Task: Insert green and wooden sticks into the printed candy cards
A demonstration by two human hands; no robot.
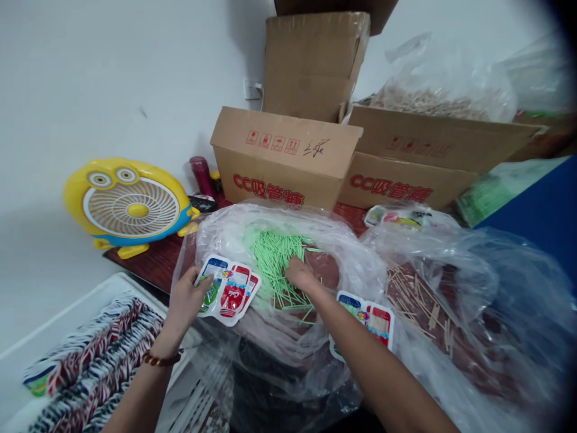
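My left hand (189, 296) grips a small stack of flat printed packets (232, 296) by their left edge, thumb on top; a red "Cola" picture shows on them. My right hand (298, 273) is closed, fingertips down in a loose pile of thin green sticks (273, 255). How many sticks are between the fingers is hidden. The pile lies inside an opened clear plastic bag (356, 252) on the dark red table. Another printed packet (381, 325) lies on the plastic, partly under my right forearm.
Two cardboard boxes (279, 162) (406, 174) stand behind the bag. A yellow character-shaped fan (137, 210) is at the left. Pale sticks (419, 300) lie in plastic on the right. At lower left, a white bin (108, 288) holds rows of packets.
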